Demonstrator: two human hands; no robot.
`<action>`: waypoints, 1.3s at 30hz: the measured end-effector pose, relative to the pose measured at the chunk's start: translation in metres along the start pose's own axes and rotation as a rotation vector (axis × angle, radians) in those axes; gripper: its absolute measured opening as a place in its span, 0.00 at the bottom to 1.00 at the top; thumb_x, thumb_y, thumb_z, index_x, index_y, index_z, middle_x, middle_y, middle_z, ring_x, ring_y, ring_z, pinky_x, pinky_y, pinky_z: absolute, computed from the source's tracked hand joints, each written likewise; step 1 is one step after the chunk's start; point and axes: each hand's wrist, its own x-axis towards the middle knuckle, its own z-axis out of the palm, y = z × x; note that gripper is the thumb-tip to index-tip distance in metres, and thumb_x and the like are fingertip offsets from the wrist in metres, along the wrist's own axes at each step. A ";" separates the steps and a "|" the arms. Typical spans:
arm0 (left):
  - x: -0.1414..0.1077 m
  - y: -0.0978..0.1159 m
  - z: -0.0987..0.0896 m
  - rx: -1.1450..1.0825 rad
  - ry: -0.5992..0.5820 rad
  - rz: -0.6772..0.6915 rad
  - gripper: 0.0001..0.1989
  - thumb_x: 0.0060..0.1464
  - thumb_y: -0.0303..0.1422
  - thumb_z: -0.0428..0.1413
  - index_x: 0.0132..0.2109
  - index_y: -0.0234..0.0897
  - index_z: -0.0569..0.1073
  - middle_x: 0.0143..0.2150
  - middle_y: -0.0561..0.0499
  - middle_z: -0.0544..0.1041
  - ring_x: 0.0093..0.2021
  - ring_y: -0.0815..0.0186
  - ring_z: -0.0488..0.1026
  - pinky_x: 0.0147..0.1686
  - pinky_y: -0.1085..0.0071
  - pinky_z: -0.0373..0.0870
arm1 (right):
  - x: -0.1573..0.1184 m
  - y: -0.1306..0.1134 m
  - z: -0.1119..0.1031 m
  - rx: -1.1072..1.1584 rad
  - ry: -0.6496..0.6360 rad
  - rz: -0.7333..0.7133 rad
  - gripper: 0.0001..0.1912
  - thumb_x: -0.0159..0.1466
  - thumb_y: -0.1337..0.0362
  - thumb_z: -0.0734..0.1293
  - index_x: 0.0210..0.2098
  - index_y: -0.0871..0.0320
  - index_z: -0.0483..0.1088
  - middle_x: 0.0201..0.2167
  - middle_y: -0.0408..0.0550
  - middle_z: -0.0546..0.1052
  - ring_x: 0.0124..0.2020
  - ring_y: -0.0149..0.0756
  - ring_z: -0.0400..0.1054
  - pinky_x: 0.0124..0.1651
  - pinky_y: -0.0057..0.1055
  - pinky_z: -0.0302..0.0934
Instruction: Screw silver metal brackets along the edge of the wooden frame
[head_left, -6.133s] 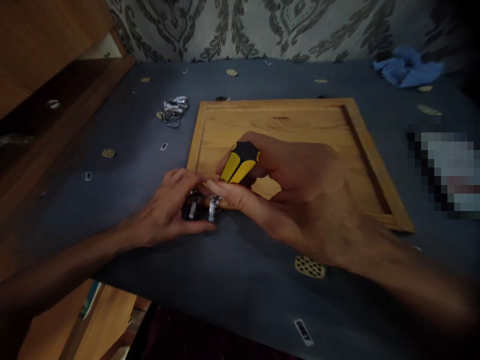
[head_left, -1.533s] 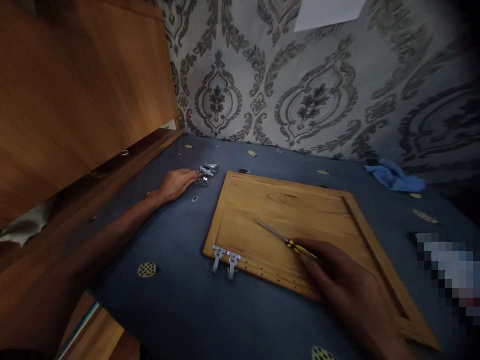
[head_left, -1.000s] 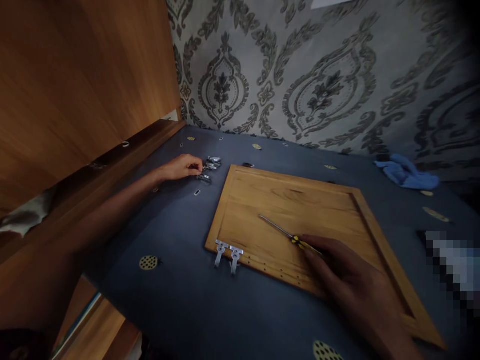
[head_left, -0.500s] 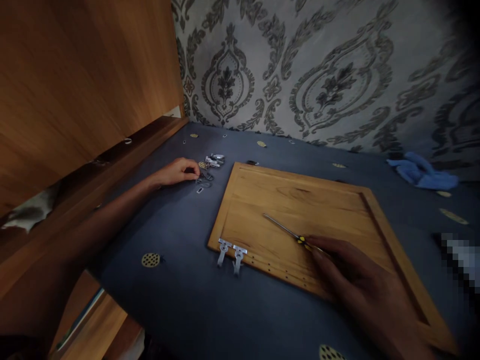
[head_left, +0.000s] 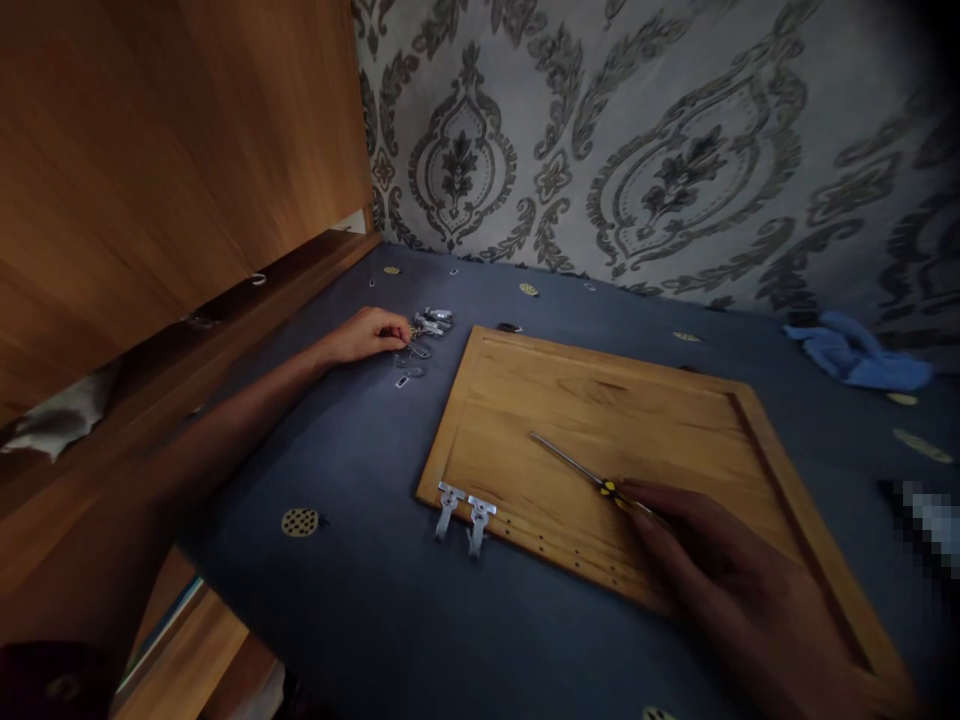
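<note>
My right hand (head_left: pixel 739 580) grips a screwdriver (head_left: pixel 570 460) with a thin metal shaft and a yellow and black handle. Its tip points left, over the wooden cabinet door (head_left: pixel 555 400). On the door's near left edge sit two metal hinges (head_left: pixel 465 510), their arms overhanging toward me. A row of small holes runs along that edge to their right. My left hand (head_left: pixel 371 333) is on the blue cloth with fingertips pinched together, beside a pile of loose metal hinges (head_left: pixel 433 320). What lies between those fingertips is too small to tell.
A wooden cabinet front (head_left: pixel 180 130) rises on the left, and a patterned wall (head_left: pixel 555 130) stands behind. The patterned blue cloth (head_left: pixel 337 600) covers the work surface. At the far right lie a crumpled blue cloth (head_left: pixel 862 350) and a dark-edged, pixelated object (head_left: pixel 930 520).
My left hand has moved slightly right and up, closer to the hinge pile, with its fingers pinched. The right hand and screwdriver hold about the same place over the door.
</note>
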 end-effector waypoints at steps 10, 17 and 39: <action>-0.001 0.003 0.001 0.012 0.143 -0.046 0.12 0.67 0.39 0.65 0.49 0.35 0.78 0.40 0.51 0.81 0.40 0.63 0.79 0.45 0.64 0.77 | 0.000 -0.005 0.000 0.006 0.000 0.049 0.16 0.66 0.43 0.72 0.42 0.45 0.85 0.44 0.50 0.89 0.45 0.53 0.85 0.52 0.44 0.81; -0.036 0.024 -0.003 -0.064 0.205 -0.082 0.14 0.66 0.41 0.56 0.49 0.35 0.77 0.37 0.50 0.81 0.33 0.65 0.77 0.35 0.72 0.71 | 0.003 -0.001 0.001 -0.035 0.031 0.066 0.19 0.62 0.42 0.71 0.41 0.46 0.86 0.42 0.47 0.89 0.43 0.53 0.86 0.50 0.49 0.83; -0.057 0.041 0.019 0.071 0.237 0.128 0.14 0.71 0.40 0.58 0.40 0.37 0.81 0.38 0.48 0.84 0.38 0.64 0.80 0.40 0.72 0.72 | -0.003 -0.001 0.003 -0.036 0.050 0.115 0.25 0.64 0.35 0.70 0.42 0.46 0.85 0.46 0.51 0.88 0.47 0.52 0.85 0.54 0.47 0.81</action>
